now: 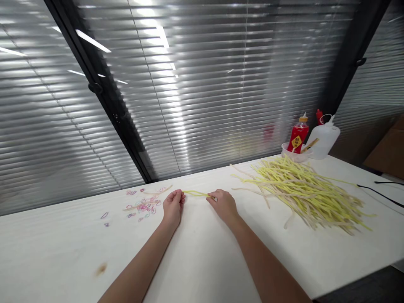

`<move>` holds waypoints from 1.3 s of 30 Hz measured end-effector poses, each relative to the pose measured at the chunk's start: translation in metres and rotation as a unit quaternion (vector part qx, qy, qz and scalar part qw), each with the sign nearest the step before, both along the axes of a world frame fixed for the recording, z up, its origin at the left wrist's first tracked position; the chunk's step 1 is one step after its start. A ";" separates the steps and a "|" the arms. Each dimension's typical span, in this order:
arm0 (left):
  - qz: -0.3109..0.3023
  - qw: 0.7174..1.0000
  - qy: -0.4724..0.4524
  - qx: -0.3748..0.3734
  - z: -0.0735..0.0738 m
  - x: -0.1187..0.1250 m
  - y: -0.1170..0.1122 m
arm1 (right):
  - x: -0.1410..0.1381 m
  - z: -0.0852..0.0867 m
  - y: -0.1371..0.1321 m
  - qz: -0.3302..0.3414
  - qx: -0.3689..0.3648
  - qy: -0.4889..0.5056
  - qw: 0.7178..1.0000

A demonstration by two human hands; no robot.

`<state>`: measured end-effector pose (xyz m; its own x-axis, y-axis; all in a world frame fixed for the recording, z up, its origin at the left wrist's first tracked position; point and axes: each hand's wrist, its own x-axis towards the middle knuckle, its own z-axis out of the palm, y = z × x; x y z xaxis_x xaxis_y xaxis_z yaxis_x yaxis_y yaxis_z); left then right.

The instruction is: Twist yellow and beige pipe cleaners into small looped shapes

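Observation:
Two thin yellow strands (pixel 196 193), soft-looking like yarn or pipe cleaners, stretch side by side just over the white table. My left hand (pixel 173 206) pinches their left end between closed fingers. At the other end, my right hand (pixel 224 204) grips them between thumb and fingers. A large pile of yellow and beige strands (pixel 303 191) lies right of my right hand. Small coloured loops (pixel 145 205), which look like rubber bands, are scattered left of my left hand, with a few beige strands (pixel 159 192) among them.
At the far right stand a red bottle (pixel 298 135) with an orange cap, in a shallow clear bowl (pixel 292 157), and a white squeeze bottle (pixel 323 136). A dark cable (pixel 380 195) crosses the right edge. Blinds (pixel 202 105) rise behind the white table (pixel 63 252).

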<state>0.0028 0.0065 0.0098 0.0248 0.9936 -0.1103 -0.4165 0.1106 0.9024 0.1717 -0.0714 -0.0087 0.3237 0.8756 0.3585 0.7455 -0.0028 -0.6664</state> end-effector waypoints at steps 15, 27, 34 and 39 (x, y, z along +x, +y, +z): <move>0.012 1.000 -0.013 -0.009 -0.001 -0.001 0.002 | 0.003 0.002 -0.001 -0.017 0.013 -0.029 0.999; 0.022 0.999 -0.021 -0.011 -0.001 0.000 0.002 | 0.012 0.006 -0.003 0.025 0.018 -0.060 0.998; 0.025 0.999 -0.023 -0.008 -0.002 0.000 0.002 | 0.012 0.005 -0.003 0.038 0.027 -0.063 0.997; 0.029 0.999 -0.027 -0.004 -0.002 0.000 0.003 | 0.012 0.006 -0.004 0.044 0.025 -0.078 0.996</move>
<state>0.0029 0.0092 0.0074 -0.0262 0.9926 -0.1190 -0.4702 0.0928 0.8777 0.1837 -0.0755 -0.0027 0.1834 0.8777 0.4427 0.8356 0.0980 -0.5405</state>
